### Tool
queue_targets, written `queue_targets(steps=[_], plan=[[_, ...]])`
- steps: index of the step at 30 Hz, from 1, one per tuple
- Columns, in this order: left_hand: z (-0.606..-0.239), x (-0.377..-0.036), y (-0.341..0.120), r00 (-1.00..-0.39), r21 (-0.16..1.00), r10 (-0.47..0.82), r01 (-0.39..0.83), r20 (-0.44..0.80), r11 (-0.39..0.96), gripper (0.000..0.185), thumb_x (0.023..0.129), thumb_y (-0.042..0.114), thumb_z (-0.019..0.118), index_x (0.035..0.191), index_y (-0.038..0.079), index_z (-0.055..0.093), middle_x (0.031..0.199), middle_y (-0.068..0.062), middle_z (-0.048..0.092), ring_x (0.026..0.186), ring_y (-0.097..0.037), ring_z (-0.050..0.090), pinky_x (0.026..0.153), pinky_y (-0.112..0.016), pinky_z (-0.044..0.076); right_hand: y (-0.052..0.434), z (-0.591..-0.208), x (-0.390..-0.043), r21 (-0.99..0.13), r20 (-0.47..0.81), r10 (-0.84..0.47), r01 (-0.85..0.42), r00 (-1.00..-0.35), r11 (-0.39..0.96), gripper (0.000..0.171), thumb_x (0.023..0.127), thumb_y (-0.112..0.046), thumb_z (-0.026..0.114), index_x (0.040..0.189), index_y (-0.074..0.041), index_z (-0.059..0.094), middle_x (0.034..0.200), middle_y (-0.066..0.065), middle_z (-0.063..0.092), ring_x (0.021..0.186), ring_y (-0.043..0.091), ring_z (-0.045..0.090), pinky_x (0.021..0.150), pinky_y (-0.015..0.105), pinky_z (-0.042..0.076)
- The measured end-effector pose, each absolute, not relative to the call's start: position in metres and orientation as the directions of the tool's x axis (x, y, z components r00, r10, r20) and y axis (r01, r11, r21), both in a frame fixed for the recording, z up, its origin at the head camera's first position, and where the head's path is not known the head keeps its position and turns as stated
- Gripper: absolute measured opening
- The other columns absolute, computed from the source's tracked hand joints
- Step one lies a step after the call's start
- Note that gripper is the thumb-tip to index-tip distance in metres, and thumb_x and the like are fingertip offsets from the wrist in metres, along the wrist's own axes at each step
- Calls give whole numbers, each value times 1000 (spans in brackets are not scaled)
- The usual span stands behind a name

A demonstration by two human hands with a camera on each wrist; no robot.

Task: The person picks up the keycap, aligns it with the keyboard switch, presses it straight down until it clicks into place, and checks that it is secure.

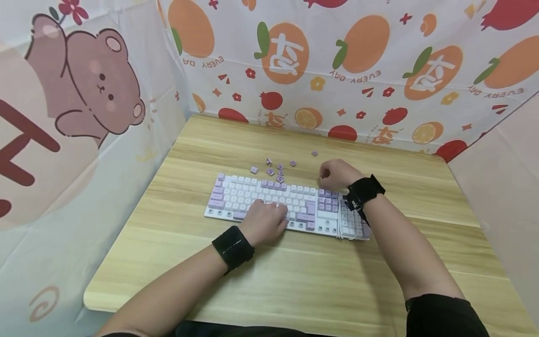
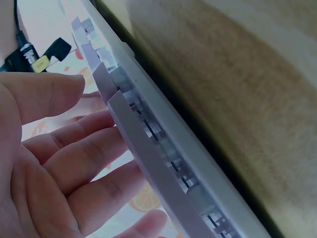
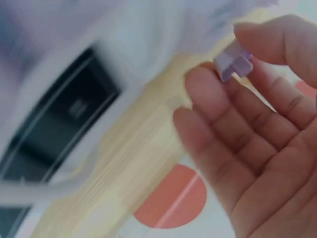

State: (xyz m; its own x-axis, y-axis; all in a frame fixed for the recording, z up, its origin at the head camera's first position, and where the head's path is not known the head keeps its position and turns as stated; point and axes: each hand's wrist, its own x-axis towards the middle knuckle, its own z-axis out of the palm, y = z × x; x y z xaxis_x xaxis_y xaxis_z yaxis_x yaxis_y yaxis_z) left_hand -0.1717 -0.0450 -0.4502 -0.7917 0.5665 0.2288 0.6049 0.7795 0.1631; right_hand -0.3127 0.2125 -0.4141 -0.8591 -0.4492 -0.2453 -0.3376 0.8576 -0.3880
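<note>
**Fingers on keycap and keyboard: inspection note**

Fingers [image 3: 257, 44] of the right hand [image 1: 337, 173] pinch a purple keycap [image 3: 233, 62] between thumb and forefinger, just beyond the far edge of the keyboard [image 1: 236, 196]. The left hand [image 1: 267, 222] rests on the near keys, fingers nearly straight and gripping nothing. Loose keycaps [image 1: 275, 168] lie scattered on the wooden table [image 1: 294, 281] behind the keyboard.

Risk, as judged: the pinch is shallow, so the cap could slip out and drop. No container is present; the scattered caps could roll or be knocked off.

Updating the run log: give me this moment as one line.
left hand rests on keyboard | right hand pinches purple keycap | loose keycaps behind keyboard
</note>
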Motion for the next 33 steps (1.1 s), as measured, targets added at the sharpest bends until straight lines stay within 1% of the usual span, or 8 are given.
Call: queue_targets(steps=[4,8,12,15,21,26,29,33], plan=[[-453,-169,-45,-796,176,562,601,226,780,18,92,23,62,74,18,60,57,7,48,49,-11,41,55,-30,38,213,-410,-302,-605,-169,-470,-285,-867,744,26,88,-8,69,114,-6,67,106,8,68,99,24,63,90,40,51],[-456,-166,-46,-801,182,558,594,217,783,16,92,24,63,77,18,61,60,6,51,52,-12,43,58,-32,41,208,-404,-283,-835,-123,-462,-160,-878,526,35,87,0,68,121,-6,65,118,14,66,108,32,65,90,37,55],[-457,-164,-47,-797,181,559,599,226,780,16,92,24,63,78,17,62,60,6,51,52,-12,43,58,-33,42,202,-398,-261,-950,-69,-478,-88,-875,299,37,86,6,68,121,-2,62,123,24,61,111,34,66,87,34,57],[-458,-165,-47,-791,180,561,606,244,775,18,92,24,64,75,17,60,59,6,50,51,-12,42,56,-31,40,198,-393,-246,-978,-35,-490,-72,-871,198,38,86,8,67,122,0,60,121,24,61,109,29,68,87,35,57],[-455,-171,-48,-803,245,544,593,243,767,21,92,27,65,72,20,60,56,10,49,48,-9,42,55,-29,36,194,-388,-223,-990,18,-522,-86,-853,107,38,84,8,70,121,0,60,115,17,63,107,26,69,86,36,57],[-449,-175,-50,-825,359,527,563,202,744,14,93,29,65,88,18,72,64,10,62,51,-5,50,58,-28,42,191,-394,-210,-989,43,-533,-111,-845,96,36,84,7,71,117,-2,62,113,16,63,102,25,70,83,36,58],[-443,-177,-51,-851,452,502,512,153,730,21,95,30,63,105,15,73,80,5,72,63,-8,60,66,-30,50,189,-400,-203,-981,54,-525,-143,-849,130,33,85,3,72,116,-4,64,115,19,62,99,25,70,83,36,58],[-434,-175,-50,-884,648,454,412,113,640,34,96,32,61,124,12,64,107,-4,74,92,-16,70,84,-38,55,186,-405,-193,-959,100,-506,-217,-857,179,31,87,-6,74,117,-8,65,117,15,66,103,27,68,86,35,57]])
